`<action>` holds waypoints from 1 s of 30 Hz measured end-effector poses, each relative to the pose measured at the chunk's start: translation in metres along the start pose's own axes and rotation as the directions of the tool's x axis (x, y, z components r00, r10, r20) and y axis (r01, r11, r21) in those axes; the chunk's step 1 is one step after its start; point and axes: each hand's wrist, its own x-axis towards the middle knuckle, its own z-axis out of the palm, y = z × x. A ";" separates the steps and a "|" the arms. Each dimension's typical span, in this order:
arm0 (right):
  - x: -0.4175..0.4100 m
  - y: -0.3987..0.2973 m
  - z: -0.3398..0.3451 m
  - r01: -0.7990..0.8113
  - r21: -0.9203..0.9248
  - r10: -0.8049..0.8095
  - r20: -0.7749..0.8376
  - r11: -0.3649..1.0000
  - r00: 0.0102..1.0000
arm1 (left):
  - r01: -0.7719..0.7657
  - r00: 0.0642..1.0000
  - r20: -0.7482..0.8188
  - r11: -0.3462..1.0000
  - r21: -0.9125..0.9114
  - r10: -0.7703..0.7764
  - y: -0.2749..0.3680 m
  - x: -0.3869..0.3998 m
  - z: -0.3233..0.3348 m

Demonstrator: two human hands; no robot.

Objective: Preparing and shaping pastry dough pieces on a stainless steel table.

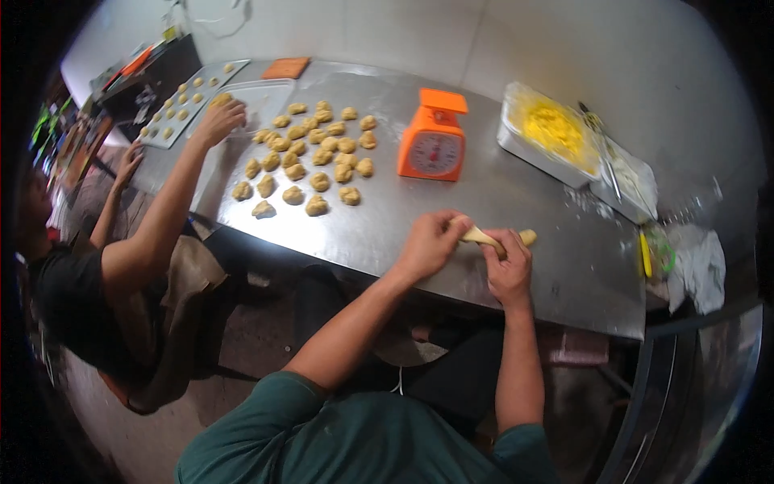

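Observation:
Both of my hands grip one roll of pale yellow dough [478, 235] just above the steel table. My left hand [430, 241] has its fingers closed on the roll's left end. Further right, my right hand [509, 263] wraps around the same roll, and a stub of dough [528, 237] sticks out beyond its fingers. Beyond my hands stands an orange dial kitchen scale [432, 139] with nothing on its platform. Left of the scale lie several rough lumps of dough [322, 156], loosely spread on the steel.
At left a co-worker's hand [222, 121] holds dough over a clear plastic tray [266, 91]. A baking tray [169, 140] bears several dough balls. At back right are a white tub of yellow filling [553, 130], a smaller white tub [632, 175], a yellow-handled tool [646, 254] and a cloth [704, 260].

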 end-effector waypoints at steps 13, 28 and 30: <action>-0.006 0.007 -0.001 -0.145 0.135 0.146 0.003 0.980 0.989 | 0.088 0.986 0.161 0.944 -0.319 -0.038 -0.006 -0.003 -0.002; -0.002 -0.001 -0.006 -0.091 0.130 0.089 0.027 0.987 0.996 | 0.141 0.988 0.084 0.971 -0.193 -0.127 0.017 -0.016 0.000; -0.003 0.000 -0.007 -0.089 0.125 0.088 0.011 0.988 0.996 | 0.143 0.989 0.076 0.952 -0.271 -0.126 0.016 -0.016 0.000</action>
